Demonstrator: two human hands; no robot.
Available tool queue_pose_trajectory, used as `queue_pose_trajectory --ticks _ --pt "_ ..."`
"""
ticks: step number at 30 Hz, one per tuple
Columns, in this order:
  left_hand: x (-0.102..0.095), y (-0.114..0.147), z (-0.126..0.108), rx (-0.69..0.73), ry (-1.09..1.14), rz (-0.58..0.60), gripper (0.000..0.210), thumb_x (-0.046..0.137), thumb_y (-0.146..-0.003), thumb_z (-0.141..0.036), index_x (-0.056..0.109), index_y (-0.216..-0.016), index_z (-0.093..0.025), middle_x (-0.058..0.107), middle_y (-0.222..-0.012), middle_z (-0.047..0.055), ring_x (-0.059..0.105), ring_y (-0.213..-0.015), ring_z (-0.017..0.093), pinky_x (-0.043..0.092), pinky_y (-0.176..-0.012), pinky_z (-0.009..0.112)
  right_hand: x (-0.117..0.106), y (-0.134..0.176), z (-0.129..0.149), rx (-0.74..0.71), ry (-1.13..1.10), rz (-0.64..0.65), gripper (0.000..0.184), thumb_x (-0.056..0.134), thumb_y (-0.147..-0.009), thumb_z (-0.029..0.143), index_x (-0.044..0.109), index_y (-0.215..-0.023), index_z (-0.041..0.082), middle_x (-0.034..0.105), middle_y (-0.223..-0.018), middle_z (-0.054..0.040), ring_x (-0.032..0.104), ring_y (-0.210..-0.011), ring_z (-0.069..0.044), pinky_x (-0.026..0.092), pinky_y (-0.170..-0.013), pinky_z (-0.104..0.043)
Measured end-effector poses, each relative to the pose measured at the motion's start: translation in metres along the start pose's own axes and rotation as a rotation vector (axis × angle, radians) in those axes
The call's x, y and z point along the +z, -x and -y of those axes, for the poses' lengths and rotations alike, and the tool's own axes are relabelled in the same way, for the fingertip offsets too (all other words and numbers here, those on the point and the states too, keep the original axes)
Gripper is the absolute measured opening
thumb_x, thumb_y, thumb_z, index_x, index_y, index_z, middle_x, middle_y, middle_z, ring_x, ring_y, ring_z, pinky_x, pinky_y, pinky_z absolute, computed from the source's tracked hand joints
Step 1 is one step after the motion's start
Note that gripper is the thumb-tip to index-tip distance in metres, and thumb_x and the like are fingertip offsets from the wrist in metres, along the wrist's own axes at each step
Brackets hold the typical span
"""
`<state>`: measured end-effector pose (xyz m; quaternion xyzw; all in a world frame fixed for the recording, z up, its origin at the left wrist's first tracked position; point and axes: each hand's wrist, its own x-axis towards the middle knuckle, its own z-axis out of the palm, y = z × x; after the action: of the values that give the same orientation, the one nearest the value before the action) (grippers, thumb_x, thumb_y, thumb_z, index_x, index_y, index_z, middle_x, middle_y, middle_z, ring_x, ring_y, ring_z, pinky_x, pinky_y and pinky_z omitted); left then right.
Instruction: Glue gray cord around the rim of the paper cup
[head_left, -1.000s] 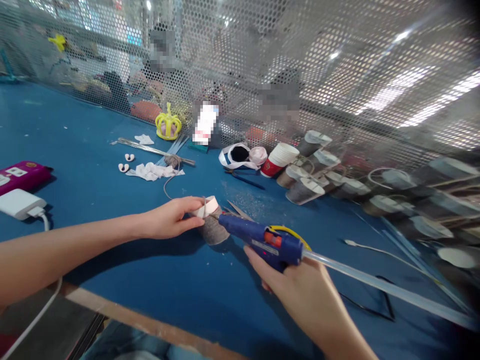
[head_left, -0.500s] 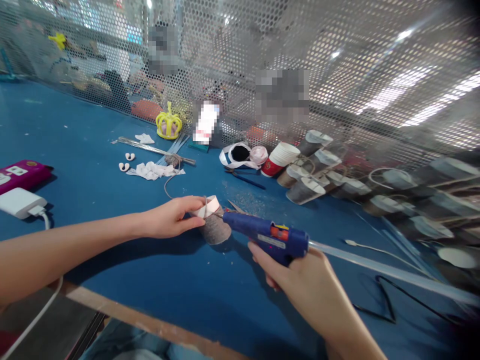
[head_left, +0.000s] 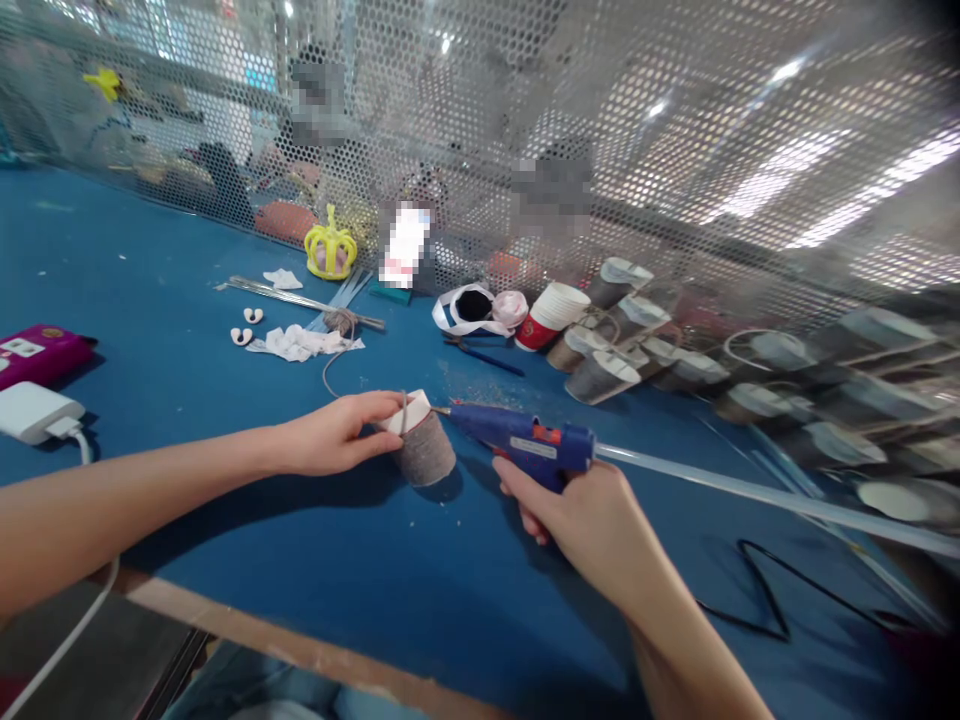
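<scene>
My left hand (head_left: 341, 432) is closed on a small paper cup (head_left: 429, 452) that lies tilted above the blue table, its lower part wrapped in grey cord and a white band bare at the rim. A strand of grey cord (head_left: 330, 370) runs from the cup toward a small bundle behind it. In my right hand (head_left: 581, 515) is a blue hot glue gun (head_left: 517, 435), gripped by its handle, with a long clear glue stick (head_left: 690, 483) out of its back. The gun's nozzle points left, at the edge of the white band; whether it touches cannot be made out.
Scissors (head_left: 487, 358), a red-and-white stack of paper cups (head_left: 553, 315) and several grey-wrapped cups (head_left: 604, 377) stand beyond, toward the right. A yellow crown ornament (head_left: 331, 247) and crumpled white tissue (head_left: 300, 343) are at the back. A black cable (head_left: 765, 590) lies at right, before a perforated metal screen (head_left: 450, 110).
The glue gun's nozzle has moved from the cord-wrapped side up to the cup's white band. The cup is turned slightly, showing more of its wrapped side. The view has shifted a little.
</scene>
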<state>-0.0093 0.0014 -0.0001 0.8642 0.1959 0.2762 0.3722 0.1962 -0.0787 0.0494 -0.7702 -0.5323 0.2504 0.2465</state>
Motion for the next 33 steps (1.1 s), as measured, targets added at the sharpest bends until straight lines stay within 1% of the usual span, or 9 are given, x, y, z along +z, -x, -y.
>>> queue_pose_trajectory --ticks 5,9,13,17,22,25,29,31,33 --pt "0.000 0.000 0.000 -0.017 -0.013 -0.003 0.009 0.042 -0.081 -0.017 0.048 -0.075 -0.013 0.054 -0.108 0.011 0.048 -0.105 0.019 0.036 -0.092 0.032 0.000 -0.004 -0.003 -0.038 -0.045 0.042 0.026 0.056 -0.067 0.038 0.054 -0.052 0.017 0.046 -0.032 0.0031 0.043 -0.031 -0.009 0.036 -0.037 -0.020" --pt "0.000 0.000 0.000 -0.047 -0.036 -0.007 0.010 0.042 -0.081 -0.017 0.049 -0.076 -0.013 0.056 -0.104 0.011 0.048 -0.107 0.020 0.036 -0.092 0.032 -0.002 -0.014 -0.011 -0.123 -0.218 0.071 0.023 0.059 -0.067 0.037 0.052 -0.058 0.017 0.044 -0.033 0.0061 0.039 -0.032 -0.007 0.034 -0.037 -0.020" --pt "0.001 0.000 0.003 -0.011 -0.055 -0.015 0.010 0.042 -0.082 -0.018 0.050 -0.080 -0.013 0.057 -0.103 0.011 0.048 -0.107 0.020 0.036 -0.092 0.033 -0.006 -0.037 -0.019 -0.164 -0.400 -0.019 0.021 0.063 -0.062 0.034 0.051 -0.065 0.017 0.051 -0.046 0.0052 0.045 -0.040 -0.008 0.037 -0.042 -0.021" --pt "0.003 0.001 0.007 0.030 -0.091 -0.010 0.012 0.041 -0.083 -0.020 0.051 -0.083 -0.013 0.057 -0.103 0.011 0.045 -0.111 0.019 0.035 -0.094 0.033 -0.010 -0.069 -0.023 -0.130 -0.224 -0.164 0.021 0.060 -0.064 0.035 0.054 -0.064 0.014 0.060 -0.059 -0.0017 0.052 -0.049 -0.011 0.042 -0.049 -0.024" --pt "0.004 0.002 0.007 0.011 -0.104 -0.007 0.011 0.043 -0.082 -0.018 0.052 -0.086 -0.013 0.052 -0.114 0.012 0.042 -0.115 0.020 0.034 -0.096 0.035 0.000 -0.104 -0.032 -0.090 -0.048 -0.152 0.032 0.053 -0.069 0.044 0.048 -0.052 0.017 0.054 -0.041 -0.0025 0.048 -0.035 -0.012 0.038 -0.039 -0.025" --pt "0.004 0.002 0.005 -0.015 -0.101 0.000 0.012 0.044 -0.082 -0.017 0.053 -0.088 -0.014 0.047 -0.121 0.012 0.039 -0.118 0.020 0.033 -0.097 0.035 0.008 -0.118 -0.037 -0.106 0.062 -0.158 0.036 0.054 -0.068 0.046 0.045 -0.047 0.019 0.051 -0.037 -0.0028 0.052 -0.039 -0.015 0.039 -0.042 -0.027" --pt "0.006 0.003 0.004 -0.005 -0.108 -0.004 0.014 0.044 -0.082 -0.017 0.053 -0.091 -0.014 0.044 -0.125 0.012 0.039 -0.118 0.020 0.032 -0.099 0.035 0.010 -0.119 -0.028 -0.174 0.212 -0.261 0.036 0.061 -0.064 0.039 0.041 -0.041 0.020 0.053 -0.047 -0.0063 0.059 -0.066 -0.024 0.041 -0.059 -0.033" --pt "0.007 0.003 0.003 -0.001 -0.124 -0.005 0.013 0.044 -0.081 -0.017 0.054 -0.089 -0.013 0.044 -0.124 0.013 0.038 -0.119 0.020 0.033 -0.098 0.034 0.010 -0.109 -0.013 -0.256 0.252 -0.296 0.028 0.060 -0.066 0.035 0.047 -0.047 0.019 0.058 -0.061 -0.0094 0.056 -0.081 -0.026 0.039 -0.069 -0.037" --pt "0.007 0.003 0.001 0.009 -0.143 -0.011 0.013 0.044 -0.081 -0.017 0.053 -0.090 -0.013 0.045 -0.124 0.014 0.038 -0.119 0.021 0.033 -0.098 0.034 0.012 -0.093 0.008 -0.378 0.258 -0.268 0.023 0.054 -0.072 0.037 0.054 -0.058 0.018 0.060 -0.074 -0.0096 0.054 -0.085 -0.024 0.038 -0.074 -0.036"
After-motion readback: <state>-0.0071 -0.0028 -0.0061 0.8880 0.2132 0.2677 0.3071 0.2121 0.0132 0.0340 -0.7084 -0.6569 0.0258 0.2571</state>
